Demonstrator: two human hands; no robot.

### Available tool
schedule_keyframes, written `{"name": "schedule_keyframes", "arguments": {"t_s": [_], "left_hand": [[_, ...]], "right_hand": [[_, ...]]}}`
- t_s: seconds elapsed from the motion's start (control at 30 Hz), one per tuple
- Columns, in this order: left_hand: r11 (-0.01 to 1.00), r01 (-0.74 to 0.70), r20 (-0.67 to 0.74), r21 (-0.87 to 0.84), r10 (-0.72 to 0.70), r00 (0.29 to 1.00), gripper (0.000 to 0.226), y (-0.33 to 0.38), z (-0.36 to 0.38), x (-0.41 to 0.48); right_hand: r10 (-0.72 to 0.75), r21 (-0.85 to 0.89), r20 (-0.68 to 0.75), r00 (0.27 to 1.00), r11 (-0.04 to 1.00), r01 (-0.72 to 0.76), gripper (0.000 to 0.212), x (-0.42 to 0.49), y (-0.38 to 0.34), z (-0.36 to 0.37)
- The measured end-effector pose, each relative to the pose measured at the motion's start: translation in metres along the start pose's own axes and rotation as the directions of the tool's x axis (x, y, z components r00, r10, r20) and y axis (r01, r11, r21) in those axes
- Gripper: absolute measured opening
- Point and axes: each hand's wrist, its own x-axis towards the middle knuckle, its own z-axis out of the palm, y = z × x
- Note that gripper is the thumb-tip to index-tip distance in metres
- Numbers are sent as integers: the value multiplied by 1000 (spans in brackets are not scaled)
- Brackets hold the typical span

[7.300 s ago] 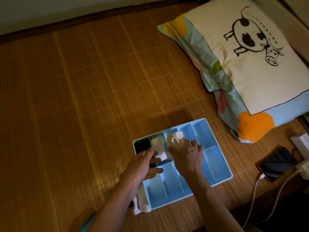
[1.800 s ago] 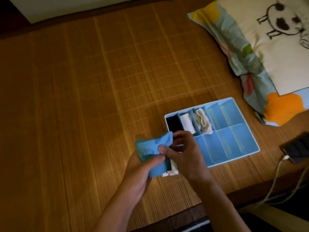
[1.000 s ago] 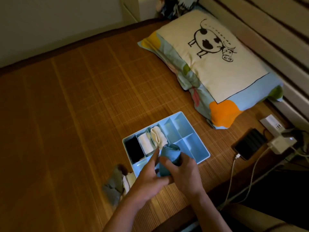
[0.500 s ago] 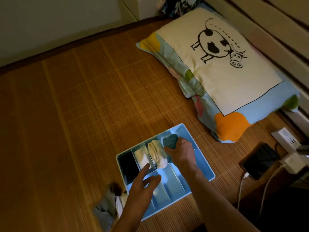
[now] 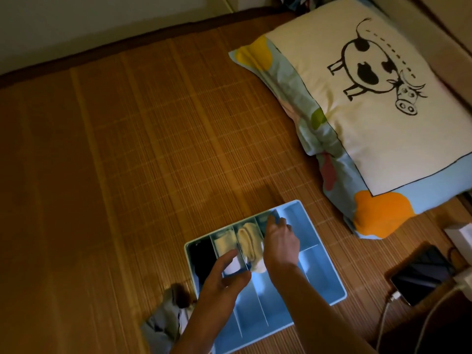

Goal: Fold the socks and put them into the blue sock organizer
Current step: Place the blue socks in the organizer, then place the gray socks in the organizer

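Right hand (image 5: 281, 244) sunk deeper, pillow (image 5: 370, 111) beyond organizer (image 5: 321, 277)

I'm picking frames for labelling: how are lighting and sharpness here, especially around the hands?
Head view: dim, warm light, darker toward the left and corners; the right hand and left hand over the blue sock organizer are motion-smeared, the loose socks beside it too; the cow pillow reads sharper.
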Motion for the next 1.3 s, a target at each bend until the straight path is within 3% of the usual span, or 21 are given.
{"name": "schedule_keyframes", "arguments": {"t_s": [0.17, 0.27, 0.33, 0.43, 0.5, 0.57, 0.63, 0.73, 0.83, 0.9, 0.97, 1.0, 1.07, 1.17, 1.3], "left_hand": [[1000, -3, -15, 22, 3, 1000, 41, 1, -7, 8], [998, 13, -16, 61, -12, 1000, 33, 0, -15, 14], [1000, 21, -34, 13, -21, 999, 27, -3, -27, 19], [992, 9, -177, -122, -30, 984, 20, -10, -54, 23], [980, 4, -308, -197, -66, 949, 16, -20, -74, 22], [995, 17, -408, -98, -56, 911, 15, -38, -95, 19], [989, 56, -483, 135, 17, 875, 16, -60, -118, 16], [850, 218, -478, 479, 44, 877, 16, -94, -151, 15], [796, 323, -371, 512, -135, 919, 35, -123, -166, 13], [754, 327, -361, 570, -128, 924, 44, -133, -166, 12], [803, 331, -415, 496, -116, 902, 53, -140, -163, 14], [866, 336, -431, 372, -159, 888, 56, -141, -161, 14], [941, 267, -438, 206, -155, 885, 47, -146, -157, 15], [974, 139, -492, 178, -34, 870, 19, -154, -152, 14], [985, 147, -438, 86, -96, 894, 22, -143, -152, 15]], "right_hand": [[-40, 88, -20, 999, 995, 42, 70, -9, 8, 6], [-53, 86, -152, 987, 994, 66, 34, -12, 19, 5], [-35, 94, -160, 986, 994, 51, 28, -10, 18, -1], [-94, 207, -276, 956, 966, 154, 40, -21, -6, -11], [-200, 309, -325, 924, 901, 304, 34, -46, -30, -14], [-270, 479, -200, 942, 812, 335, 27, -74, -53, -7], [-336, 584, -30, 941, 759, 289, 22, -99, -75, 9], [-373, 596, 155, 915, 774, 214, 16, -126, -102, 40], [-307, 576, 297, 904, 813, 87, 18, -143, -116, 72], [-317, 535, 340, 885, 840, 95, 18, -154, -120, 91], [-325, 502, 378, 867, 859, 104, 21, -159, -120, 104], [-322, 486, 388, 864, 868, 105, 24, -161, -120, 108], [-330, 451, 381, 864, 882, 138, 29, -162, -121, 116], [-344, 336, 341, 875, 914, 228, 41, -163, -124, 120], [-364, 387, 246, 898, 887, 253, 47, -163, -136, 121]]}}
